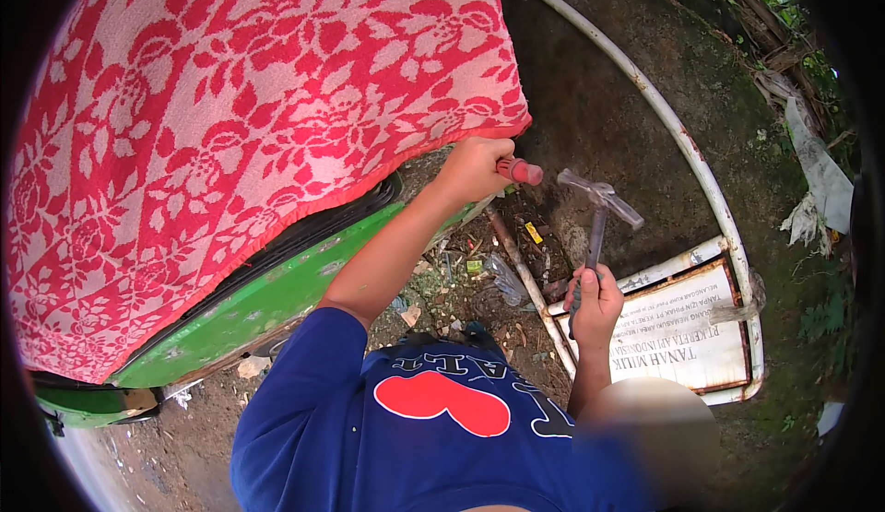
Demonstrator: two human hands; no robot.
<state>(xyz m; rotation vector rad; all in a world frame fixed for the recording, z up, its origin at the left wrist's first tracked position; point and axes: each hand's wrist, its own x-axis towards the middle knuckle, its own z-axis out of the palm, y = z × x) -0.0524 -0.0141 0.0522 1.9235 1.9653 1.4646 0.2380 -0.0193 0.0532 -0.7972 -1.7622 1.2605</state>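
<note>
My left hand (472, 171) is closed around a tool with a red handle (524, 172), at the right-hand corner of the red-and-pink floral towel cloth (304, 106). The handle's rounded end points to the right. Its working end is hidden by my fist and the cloth, so its kind does not show. In my right hand (599, 307) a metal hammer (597, 226) is gripped by its shaft, head up. The hammer head is a short gap to the right of the red handle's end, not touching it.
Under the cloth shows a green vehicle-like body panel (212, 314) with black trim. At right a rusty white tubular frame (678, 129) carries a white sign board (678, 323). Stones and litter, including a yellow packet (533, 233), lie on the dirt. Torn plastic (816, 171) hangs at far right.
</note>
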